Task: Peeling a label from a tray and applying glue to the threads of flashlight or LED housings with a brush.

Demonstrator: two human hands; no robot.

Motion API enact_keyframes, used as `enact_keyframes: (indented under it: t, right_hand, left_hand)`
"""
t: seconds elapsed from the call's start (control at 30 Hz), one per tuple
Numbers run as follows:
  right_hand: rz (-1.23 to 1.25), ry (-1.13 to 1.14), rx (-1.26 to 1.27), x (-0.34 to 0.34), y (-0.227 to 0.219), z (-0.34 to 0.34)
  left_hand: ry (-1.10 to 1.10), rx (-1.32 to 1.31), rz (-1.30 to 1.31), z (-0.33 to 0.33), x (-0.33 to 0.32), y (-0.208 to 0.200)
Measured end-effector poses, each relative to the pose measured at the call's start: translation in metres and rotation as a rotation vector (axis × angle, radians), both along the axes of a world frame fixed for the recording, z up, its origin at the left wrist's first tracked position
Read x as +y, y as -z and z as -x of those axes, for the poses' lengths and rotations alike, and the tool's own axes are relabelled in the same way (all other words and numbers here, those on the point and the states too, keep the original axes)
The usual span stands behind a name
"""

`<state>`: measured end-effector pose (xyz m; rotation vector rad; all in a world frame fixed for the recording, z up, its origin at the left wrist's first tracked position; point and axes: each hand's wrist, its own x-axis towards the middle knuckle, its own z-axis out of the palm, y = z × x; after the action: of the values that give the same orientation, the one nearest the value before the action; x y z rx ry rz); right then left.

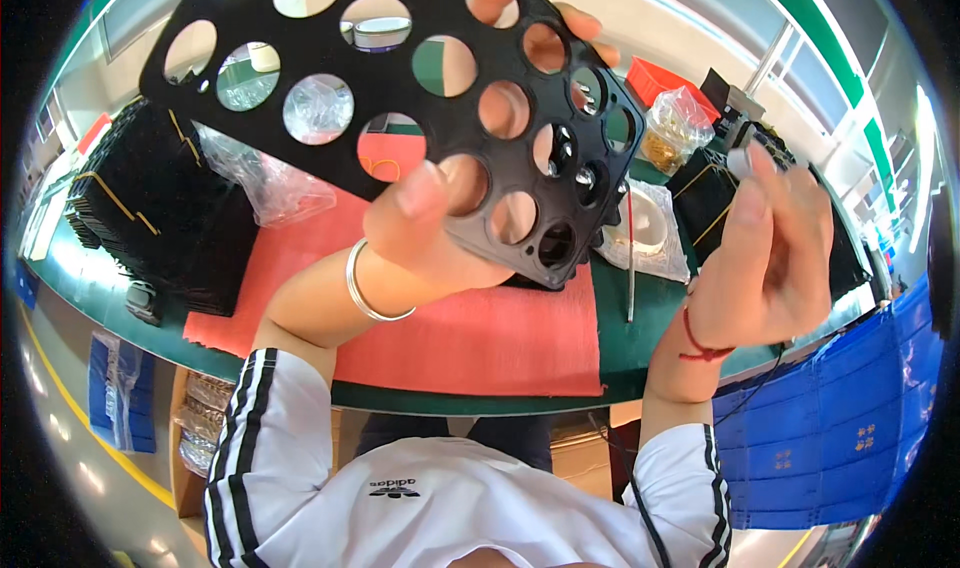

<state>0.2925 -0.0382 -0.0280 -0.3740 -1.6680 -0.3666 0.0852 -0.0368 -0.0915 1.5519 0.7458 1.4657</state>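
While I watch from my distant seat, there's the green table (622, 353), with the red mat (480, 348) laid across it. Above the mat, tilted, is the black panel (383, 83), punched with round holes, and the left hand (430, 246) is clamped on it, thumb in front, fingers behind! Well apart, to the panel's right, the right hand (760, 258) is up and curled; a small pale piece (740, 163) shows at its fingertips, gripped or not, I can't tell.

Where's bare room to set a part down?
Free: red mat, near part, seen between left hand, held panel and green bench edge. Crowded: left side, black stack and plastic bag; right side, thin rod, bagged ring, another black stack.
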Motion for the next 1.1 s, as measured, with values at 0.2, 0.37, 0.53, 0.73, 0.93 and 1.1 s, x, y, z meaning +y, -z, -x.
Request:
enact_keyframes:
  t: [0.2, 0.37, 0.53, 0.73, 0.93, 1.1]
  right_hand:
    - [0.042, -0.160, -0.114, 0.026, 0.002, 0.000]
    - [0.367, -0.418, -0.375, 0.003, 0.028, -0.001]
    - [0.287, -0.579, -0.291, 0.000, 0.075, -0.018]
    - [0.353, -0.374, -0.334, -0.015, 0.121, -0.019]
    - [0.365, -0.132, -0.252, -0.025, 0.150, 0.007]
    - [0.448, -0.117, -0.232, -0.038, 0.168, 0.025]
  left_hand:
    - [-0.041, -0.109, 0.081, 0.007, -0.029, -0.002]
    - [0.012, -0.291, 0.280, 0.009, -0.076, 0.023]
    - [0.037, -0.584, 0.644, -0.009, -0.111, 0.096]
    - [-0.291, -0.323, 0.579, -0.041, -0.115, 0.083]
    - [-0.326, -0.733, 0.546, -0.049, -0.120, 0.115]
    - [-0.135, -0.965, 0.531, -0.040, -0.118, 0.121]
